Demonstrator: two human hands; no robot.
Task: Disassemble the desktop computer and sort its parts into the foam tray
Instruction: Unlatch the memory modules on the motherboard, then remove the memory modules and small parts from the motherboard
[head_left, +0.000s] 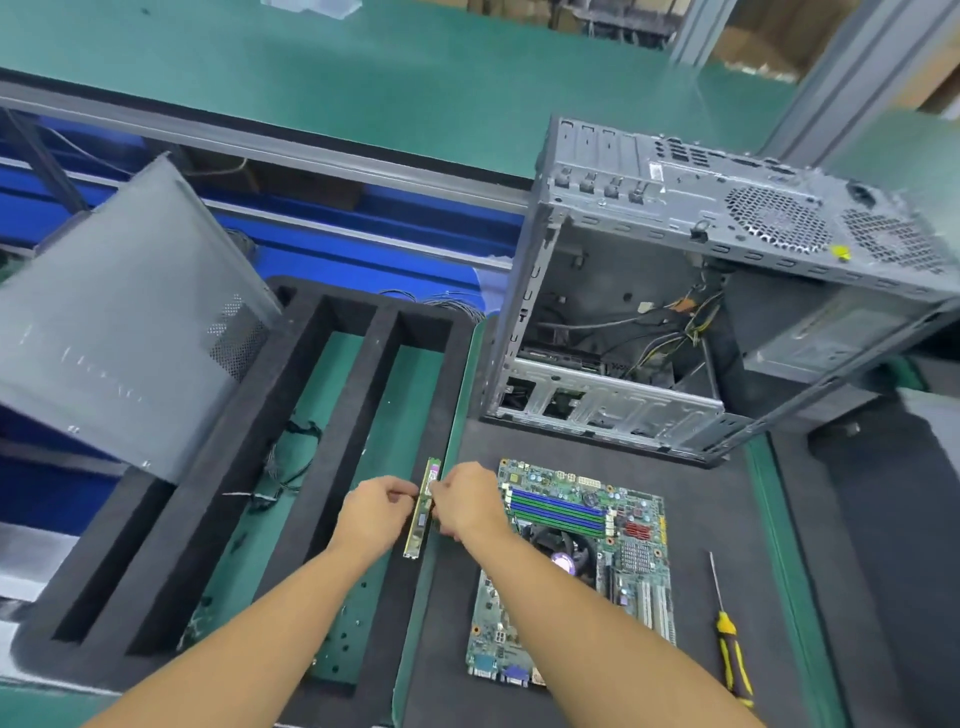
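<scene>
Just below frame centre, the left hand (379, 512) and right hand (465, 501) pinch a slim green memory stick (422, 514) on edge, likely to drop it into a slot of the black foam tray (306, 374); the green motherboard (582, 577) lies just right, the stripped grey metal case (649, 182) upper right

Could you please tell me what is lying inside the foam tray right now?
A bundle of black cables lies in one slot of the foam tray; the side panel hides its far-left corner.
</scene>
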